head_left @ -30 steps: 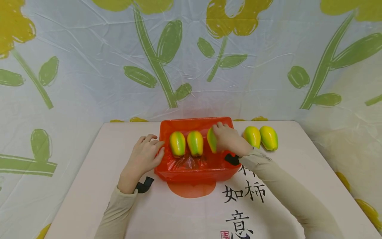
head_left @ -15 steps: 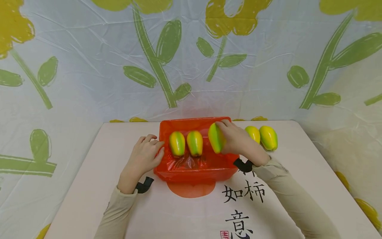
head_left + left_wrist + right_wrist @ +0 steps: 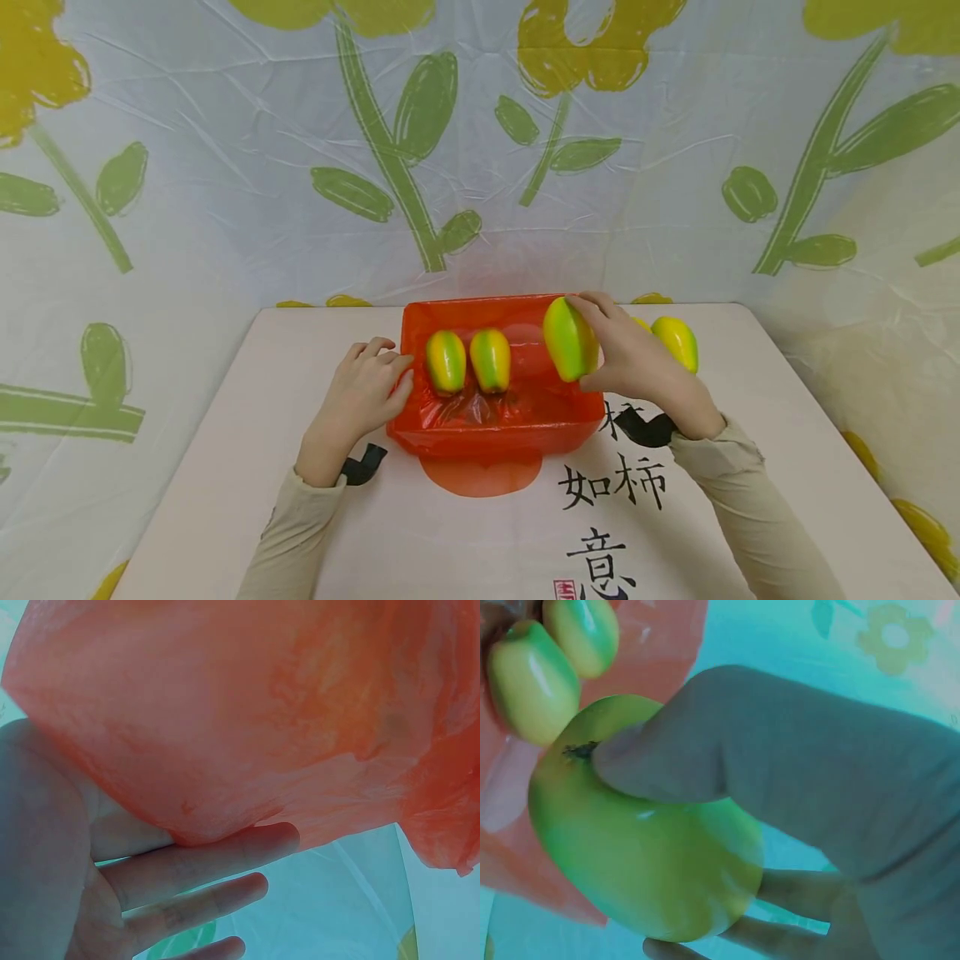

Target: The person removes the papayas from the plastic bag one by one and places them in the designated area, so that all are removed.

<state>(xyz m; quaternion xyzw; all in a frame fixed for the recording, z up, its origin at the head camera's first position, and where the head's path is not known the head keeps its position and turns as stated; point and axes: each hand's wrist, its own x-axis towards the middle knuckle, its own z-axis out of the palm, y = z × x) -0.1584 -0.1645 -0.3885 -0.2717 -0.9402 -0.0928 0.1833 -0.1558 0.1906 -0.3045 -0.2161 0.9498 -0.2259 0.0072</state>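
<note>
A yellow-and-green papaya (image 3: 567, 340) is gripped by my right hand (image 3: 637, 354), above the right end of a red box (image 3: 487, 440) covered in thin, wrinkled plastic. In the right wrist view the thumb lies beside the dark stem spot of the papaya (image 3: 645, 847), with fingers behind it. Two more papayas, one on the left (image 3: 446, 362) and one nearer the middle (image 3: 491, 361), lie inside the box. My left hand (image 3: 363, 383) is at the box's left side. Its fingers (image 3: 202, 862) stretch out along the red plastic (image 3: 187, 720), and its thumb is hidden in that wrist view.
On the table right of the box lie two more papayas; the outer papaya (image 3: 677, 342) shows more, while the inner one is mostly behind my right hand. The pale tablecloth (image 3: 450, 542) carries black lettering. A flowered curtain (image 3: 637, 208) stands behind the table.
My right hand has drawn the papaya up and rightward from inside the box to its right rim, now overlapping the papayas on the table. My left hand has stayed still.
</note>
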